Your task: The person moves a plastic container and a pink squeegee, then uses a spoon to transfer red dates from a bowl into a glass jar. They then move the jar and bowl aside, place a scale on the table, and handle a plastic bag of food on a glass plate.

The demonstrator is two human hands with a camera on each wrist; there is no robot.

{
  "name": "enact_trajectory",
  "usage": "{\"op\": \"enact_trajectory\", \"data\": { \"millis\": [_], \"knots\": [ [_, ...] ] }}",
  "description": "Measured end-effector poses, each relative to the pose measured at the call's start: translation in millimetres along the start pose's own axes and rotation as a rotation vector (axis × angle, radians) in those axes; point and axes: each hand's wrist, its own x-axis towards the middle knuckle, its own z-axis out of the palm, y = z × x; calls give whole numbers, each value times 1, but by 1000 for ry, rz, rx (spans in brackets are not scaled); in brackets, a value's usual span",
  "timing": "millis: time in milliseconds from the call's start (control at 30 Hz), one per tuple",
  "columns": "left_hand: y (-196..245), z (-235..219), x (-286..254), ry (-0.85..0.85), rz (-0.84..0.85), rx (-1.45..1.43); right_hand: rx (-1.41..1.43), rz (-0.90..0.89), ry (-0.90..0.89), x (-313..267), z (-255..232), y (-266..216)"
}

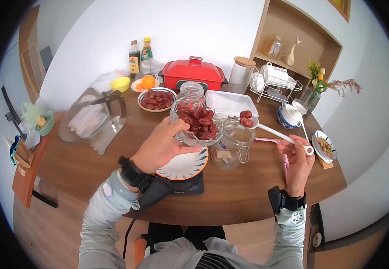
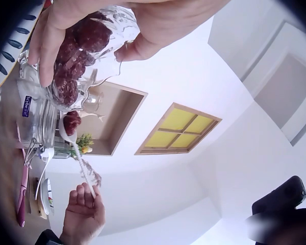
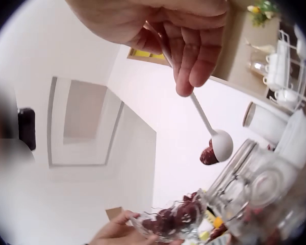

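My left hand (image 1: 156, 145) grips a clear glass bowl (image 1: 191, 142) filled with dried red dates (image 1: 202, 123), thumb on the near side and fingers beneath. It is raised over a white plate (image 1: 183, 167) and tilts toward an open glass jar (image 1: 231, 154). The right hand (image 1: 298, 163) pinches a white long-handled spoon (image 1: 277, 133) near the end of its handle. A couple of dates (image 1: 246, 119) sit in the spoon's bowl, above the jar's mouth. In the left wrist view the spoon (image 2: 83, 166) hangs beside the glass bowl. A pale piece lies inside the jar.
Under the plate is a black scale (image 1: 190, 187). Behind stand a second bowl of dates (image 1: 157, 98), a red electric cooker (image 1: 194, 74), a clear plastic box (image 1: 230, 104) and a cup rack (image 1: 275, 83). A pink-handled utensil (image 1: 286, 165) lies beside the jar; a food plate (image 1: 324, 146) sits far right.
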Motion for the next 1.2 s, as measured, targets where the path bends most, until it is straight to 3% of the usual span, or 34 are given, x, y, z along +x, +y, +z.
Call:
{"op": "enact_trajectory", "data": {
  "millis": [100, 133, 233, 267, 367, 400, 500, 633, 733, 1000, 1200],
  "knots": [
    [1, 3, -1, -8, 19, 33, -249, -45, -235, -4, 5, -5],
    [1, 2, -1, -11, 16, 31, -399, -107, -337, -6, 8, -12],
    [0, 0, 0, -14, 3, 43, -765, -559, -583, -6, 16, -30],
    [0, 0, 0, -13, -2, 55, -768, -488, -614, -10, 19, -35],
    [0, -1, -2, -28, -6, 54, -621, -545, -403, -19, 22, -38],
    [0, -2, -3, -34, -3, 47, -406, -455, -328, -24, 24, -40],
    [2, 0, -7, -35, -28, 105, -336, -485, -475, -25, 34, -40],
    [4, -3, -10, -76, -61, 172, -540, -716, -649, -12, 45, -28],
    [5, -7, -14, -93, -63, 207, -536, -675, -689, -19, 47, -25],
    [-1, -11, -11, -35, -35, 102, -456, -648, -703, -40, 54, -19],
    [-1, -12, -12, -47, -85, 92, -522, -607, -608, -22, 47, -22]
  ]
}}
